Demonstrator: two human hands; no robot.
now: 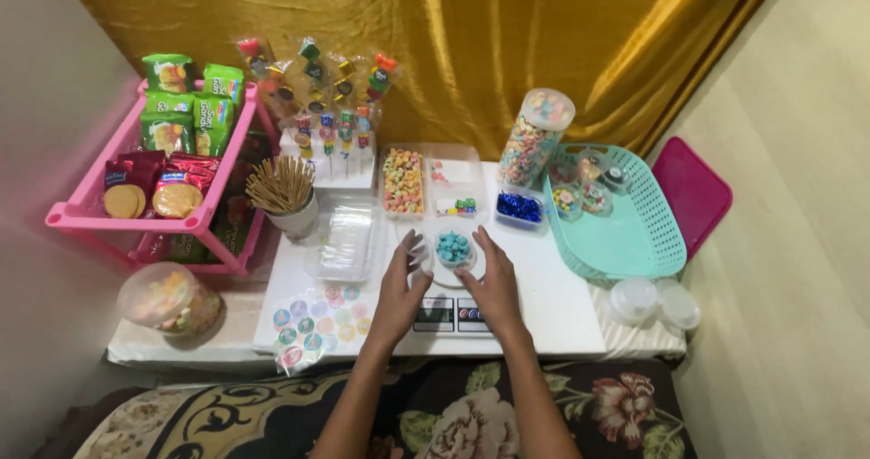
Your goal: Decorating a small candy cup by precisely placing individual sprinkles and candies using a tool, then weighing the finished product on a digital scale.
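Note:
A small clear cup of blue candies (453, 248) stands on a white kitchen scale (450, 315) at the middle of the white table. My left hand (401, 289) reaches in from the left of the cup, fingertips close to its rim. On the other side, my right hand (492, 282) lies over the scale's right part, fingers pointing at the cup. Both hands have spread fingers and hold nothing that I can see. Whether the fingertips touch the cup is unclear.
A pink rack (136, 219) with snack packs stands left, a cup of wooden sticks (283, 190) beside it. Candy trays (403, 180), a tall candy jar (535, 137), a teal basket (625, 228), a sticker sheet (317, 323) and clear lids (652, 300) surround the scale.

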